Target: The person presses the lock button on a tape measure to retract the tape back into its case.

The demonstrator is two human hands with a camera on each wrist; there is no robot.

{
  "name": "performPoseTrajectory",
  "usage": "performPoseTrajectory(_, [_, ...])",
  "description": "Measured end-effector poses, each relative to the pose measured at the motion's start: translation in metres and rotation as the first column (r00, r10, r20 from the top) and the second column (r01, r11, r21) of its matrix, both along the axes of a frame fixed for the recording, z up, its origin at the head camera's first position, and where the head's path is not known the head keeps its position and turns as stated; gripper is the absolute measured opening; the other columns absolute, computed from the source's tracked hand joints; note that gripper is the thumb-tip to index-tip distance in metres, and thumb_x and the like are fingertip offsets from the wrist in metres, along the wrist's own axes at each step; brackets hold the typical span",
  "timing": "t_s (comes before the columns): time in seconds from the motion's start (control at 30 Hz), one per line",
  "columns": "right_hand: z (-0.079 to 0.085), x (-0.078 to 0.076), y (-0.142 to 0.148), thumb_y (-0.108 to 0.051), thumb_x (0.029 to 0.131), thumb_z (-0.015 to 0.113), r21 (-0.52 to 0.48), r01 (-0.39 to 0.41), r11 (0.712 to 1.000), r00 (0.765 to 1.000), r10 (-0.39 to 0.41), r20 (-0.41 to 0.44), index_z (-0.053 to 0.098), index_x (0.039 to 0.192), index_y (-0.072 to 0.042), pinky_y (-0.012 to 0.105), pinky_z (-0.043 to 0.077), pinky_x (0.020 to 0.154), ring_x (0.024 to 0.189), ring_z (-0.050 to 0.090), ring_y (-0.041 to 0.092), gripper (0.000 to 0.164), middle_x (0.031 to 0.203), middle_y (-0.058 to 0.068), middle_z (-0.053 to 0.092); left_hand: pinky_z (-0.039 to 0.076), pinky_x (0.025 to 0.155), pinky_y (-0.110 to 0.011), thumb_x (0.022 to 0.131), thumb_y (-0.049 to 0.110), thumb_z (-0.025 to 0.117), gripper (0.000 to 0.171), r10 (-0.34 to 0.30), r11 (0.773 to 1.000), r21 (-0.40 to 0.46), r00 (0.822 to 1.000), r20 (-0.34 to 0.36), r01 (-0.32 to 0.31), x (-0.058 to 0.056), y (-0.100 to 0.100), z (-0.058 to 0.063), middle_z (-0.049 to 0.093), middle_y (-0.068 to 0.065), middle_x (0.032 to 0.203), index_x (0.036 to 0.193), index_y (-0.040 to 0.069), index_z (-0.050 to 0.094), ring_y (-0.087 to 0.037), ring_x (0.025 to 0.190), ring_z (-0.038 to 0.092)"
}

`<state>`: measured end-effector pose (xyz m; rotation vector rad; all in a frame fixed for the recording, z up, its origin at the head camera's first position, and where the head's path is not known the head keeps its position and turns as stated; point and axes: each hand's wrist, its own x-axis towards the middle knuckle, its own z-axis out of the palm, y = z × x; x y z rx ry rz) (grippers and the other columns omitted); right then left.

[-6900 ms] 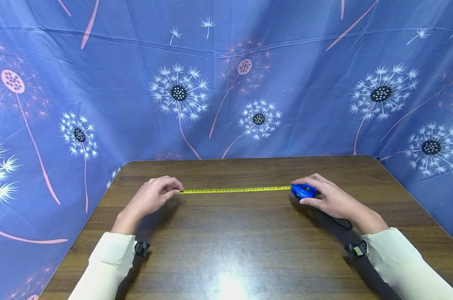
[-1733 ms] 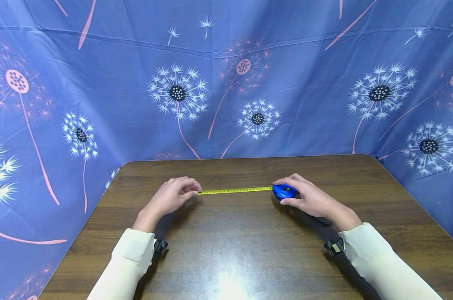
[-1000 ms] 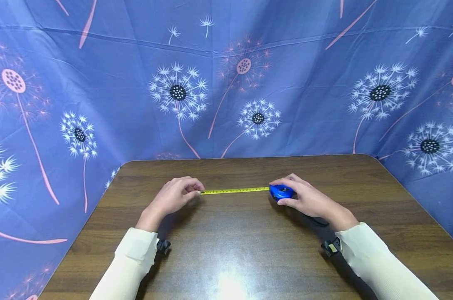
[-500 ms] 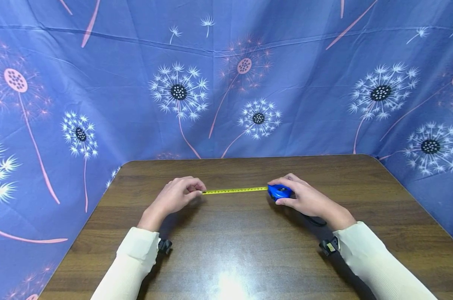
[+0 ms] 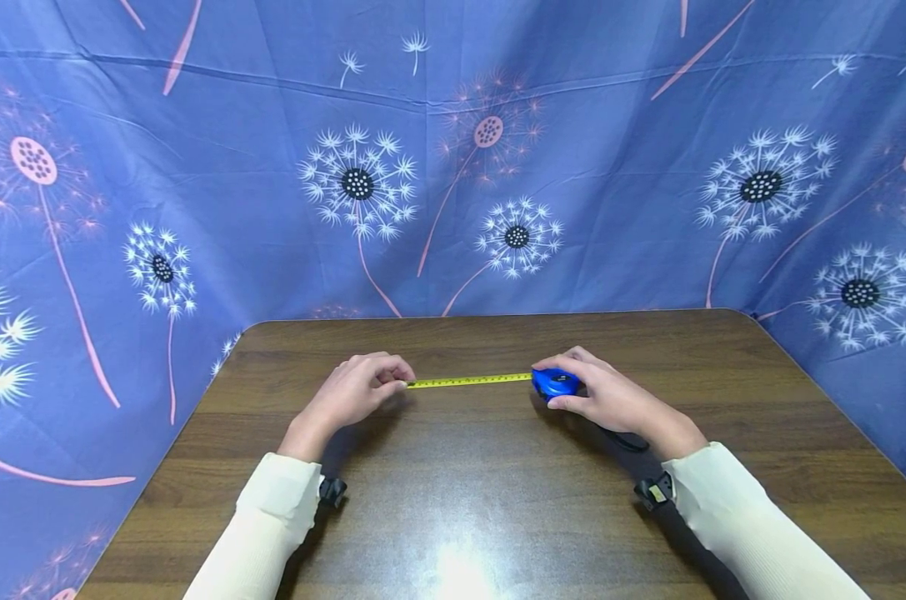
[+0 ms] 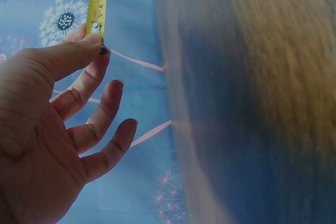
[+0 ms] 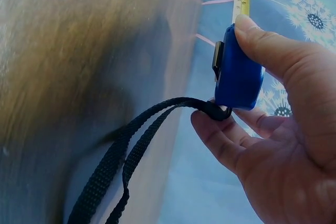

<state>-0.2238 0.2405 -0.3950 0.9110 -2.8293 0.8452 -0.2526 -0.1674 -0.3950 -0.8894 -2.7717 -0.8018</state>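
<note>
A blue tape measure (image 5: 554, 383) is held in my right hand (image 5: 606, 396), thumb on one side and fingers on the other. Its yellow blade (image 5: 471, 381) runs straight across to my left hand (image 5: 355, 390). There the thumb and a finger pinch the metal end hook (image 6: 96, 28), while the other fingers curve loosely apart. A black wrist strap (image 7: 128, 150) hangs from the back of the case in the right wrist view. Blade and case appear held just above the wooden table (image 5: 453, 467), casting shadows on it.
A blue dandelion-print cloth (image 5: 610, 150) hangs behind the table and along both its sides. Small black devices (image 5: 332, 492) sit at both wrists below cream sleeves (image 5: 272, 508). A bright light reflection lies on the table's front.
Both hands have come closer together, the left moving right and the right moving left. The visible yellow blade has shortened to roughly half its earlier length. Both grips stay the same.
</note>
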Motion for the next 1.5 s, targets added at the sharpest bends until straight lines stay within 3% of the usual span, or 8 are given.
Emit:
performPoseTrajectory(0.37, [0.000,0.000,-0.005,-0.025,0.095,0.077,-0.006,-0.010,1.000,1.000,0.010,-0.001,0.058,0.143,-0.029,0.045,0.049,0.086,0.105,0.058,0.025,0.053,0.125,0.006,0.057,0.052,0.073,-0.035,0.096,0.017,0.075,0.015,0.012,1.000,-0.008,1.000,0.016,-0.012,0.001,0.004,0.001,0.068,0.019,0.095,0.103,0.030,0.075,-0.003,0.082,0.065])
performPoseTrajectory(0.63, [-0.001,-0.001,-0.006,-0.022,0.094,0.078,-0.018,-0.024,1.000,0.999,0.023,-0.043,0.059,0.142,-0.025,0.044,0.050,0.084,0.103,0.058,0.024,0.052,0.122,0.007,0.058,0.052,0.074,-0.037,0.096,0.017,0.075,0.015,0.001,1.000,-0.009,1.000,-0.001,-0.001,0.001,0.008,0.003,0.068,0.019,0.095,0.103,0.031,0.074,-0.003,0.083,0.065])
performPoseTrajectory(1.5, [-0.003,-0.005,-0.016,-0.025,0.095,0.077,-0.021,-0.030,0.999,0.999,0.030,-0.016,0.059,0.143,-0.021,0.047,0.050,0.085,0.105,0.059,0.025,0.052,0.123,0.008,0.058,0.053,0.075,-0.034,0.097,0.018,0.074,0.013,-0.011,1.000,-0.013,1.000,0.003,0.011,-0.002,0.014,0.002,0.068,0.019,0.095,0.104,0.029,0.075,-0.002,0.082,0.064])
